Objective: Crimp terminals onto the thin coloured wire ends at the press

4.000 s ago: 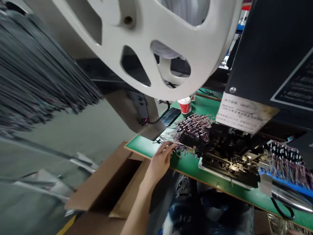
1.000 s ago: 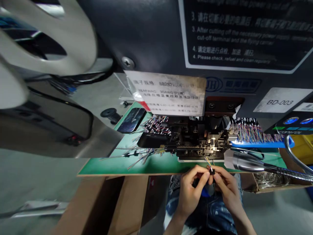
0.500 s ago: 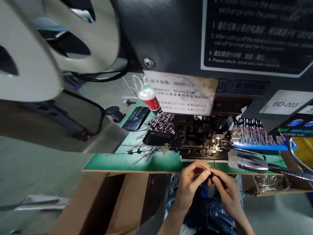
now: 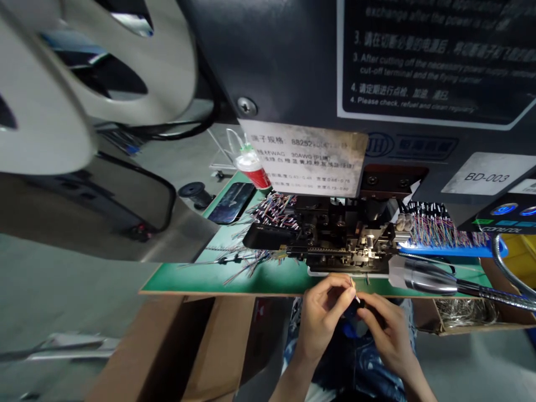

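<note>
Head view: single frame, looking down at a bench from the front of a machine.

Left hand (image 4: 322,321): thumb and forefinger pressed together at the thin wire (image 4: 355,291), other fingers curled under.

Right hand (image 4: 387,335): fingers loosely curled, tips at the small black connector (image 4: 360,304); too small to tell if they pinch it.

Wire position: pale, short, angled up from the connector, between the two hands, just below the front edge of the crimping machine (image 4: 343,240).

Hands apart: near each other, not clearly touching.

Bench: green board (image 4: 180,282) with a wood-coloured edge, flat, hands just in front of it.

On bench: bundle of multicoloured crimped wires (image 4: 272,215) behind the machine's left end; loose wires (image 4: 243,262) in a thin spread on the board; smartphone (image 4: 230,202); red-and-white cup (image 4: 251,170).

Right side: blue rack (image 4: 452,251) holding rows of fine colored wires; chrome gooseneck lamp (image 4: 422,282), metal head shiny, flexible neck ribbed.

Machine: dark panel with printed instruction plate (image 4: 427,56), worn paper label (image 4: 304,159), BD-003 tag (image 4: 488,174).

Around: white plastic reel (image 4: 125,61) upper left; cardboard box (image 4: 218,340) below the bench; patterned jeans (image 4: 355,363) under the hands.
</note>
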### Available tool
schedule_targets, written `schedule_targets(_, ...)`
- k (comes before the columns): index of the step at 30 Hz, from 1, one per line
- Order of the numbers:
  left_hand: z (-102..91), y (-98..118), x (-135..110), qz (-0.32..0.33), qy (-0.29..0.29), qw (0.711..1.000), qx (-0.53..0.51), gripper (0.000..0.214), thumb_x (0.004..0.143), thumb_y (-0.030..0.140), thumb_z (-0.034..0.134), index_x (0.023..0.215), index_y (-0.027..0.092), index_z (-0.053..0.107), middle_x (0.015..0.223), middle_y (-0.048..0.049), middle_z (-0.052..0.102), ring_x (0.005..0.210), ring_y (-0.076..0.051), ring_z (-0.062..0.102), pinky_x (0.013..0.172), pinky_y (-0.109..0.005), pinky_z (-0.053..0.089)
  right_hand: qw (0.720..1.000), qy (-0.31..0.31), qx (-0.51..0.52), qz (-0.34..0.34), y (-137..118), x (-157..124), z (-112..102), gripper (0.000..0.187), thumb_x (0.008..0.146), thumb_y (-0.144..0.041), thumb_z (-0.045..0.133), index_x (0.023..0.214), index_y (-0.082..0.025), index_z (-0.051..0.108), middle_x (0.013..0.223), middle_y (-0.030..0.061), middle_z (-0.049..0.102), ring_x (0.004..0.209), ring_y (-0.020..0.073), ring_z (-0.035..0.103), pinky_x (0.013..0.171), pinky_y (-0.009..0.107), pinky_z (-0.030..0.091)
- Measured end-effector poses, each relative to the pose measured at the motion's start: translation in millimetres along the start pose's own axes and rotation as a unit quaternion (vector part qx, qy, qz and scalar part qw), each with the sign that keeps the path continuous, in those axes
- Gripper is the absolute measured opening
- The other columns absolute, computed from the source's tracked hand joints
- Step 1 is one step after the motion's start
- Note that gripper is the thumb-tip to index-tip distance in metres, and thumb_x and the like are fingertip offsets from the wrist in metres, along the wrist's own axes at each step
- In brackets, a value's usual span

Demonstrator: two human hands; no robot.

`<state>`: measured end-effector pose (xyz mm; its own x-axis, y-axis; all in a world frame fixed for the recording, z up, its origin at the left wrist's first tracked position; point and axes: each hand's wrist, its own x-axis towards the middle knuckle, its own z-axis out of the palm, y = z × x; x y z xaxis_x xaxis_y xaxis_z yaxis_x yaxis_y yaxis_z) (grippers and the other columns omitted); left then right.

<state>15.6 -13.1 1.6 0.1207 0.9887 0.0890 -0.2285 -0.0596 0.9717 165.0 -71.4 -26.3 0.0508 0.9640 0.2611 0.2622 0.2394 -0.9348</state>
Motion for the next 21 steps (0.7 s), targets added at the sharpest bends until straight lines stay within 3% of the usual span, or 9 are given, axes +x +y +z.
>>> schedule_targets(8,-14.3,-3,-2,0.043,-0.049,0.989,0.131,0.011,0.089,0.019,0.074,0.079,0.019,0.075,0.084,-0.0047,0.076,0.08,-0.02,0.074,0.074,-0.024,0.058,0.99,-0.04,-0.1,-0.086,2,7,-4,0.03,0.115,-0.031,0.044,0.121,-0.021,0.072,0.089,0.0057,0.076,0.076,0.0195,0.073,0.07,0.026,0.055)
schedule_targets(14,-24.5,21,5,0.095,-0.154,0.939,0.292,0.016,0.091,0.011,0.067,0.079,0.02,0.072,0.081,-0.0016,0.076,0.077,-0.017,0.073,0.074,-0.024,0.053,0.94,-0.114,-0.243,-0.211,-10,25,-20,0.038,0.117,-0.027,0.033,0.119,-0.017,0.07,0.081,0.0072,0.075,0.066,0.0226,0.071,0.058,0.031,0.05)
schedule_targets(17,-25.7,23,7,0.102,-0.161,0.937,0.292,0.017,0.091,0.009,0.067,0.079,0.02,0.072,0.08,-0.001,0.076,0.075,-0.017,0.073,0.072,-0.023,0.053,0.946,-0.11,-0.224,-0.205,-10,24,-21,0.034,0.116,-0.026,0.038,0.119,-0.016,0.07,0.083,0.0072,0.077,0.068,0.0216,0.072,0.061,0.03,0.052)
schedule_targets(21,-18.0,17,4,0.117,-0.092,0.967,0.206,0.015,0.09,0.01,0.071,0.078,0.02,0.073,0.08,-0.0008,0.076,0.075,-0.016,0.074,0.073,-0.021,0.056,0.987,-0.024,-0.105,-0.12,-3,14,-10,0.02,0.111,-0.024,0.053,0.118,-0.022,0.072,0.096,0.0053,0.081,0.082,0.0192,0.077,0.075,0.026,0.057)
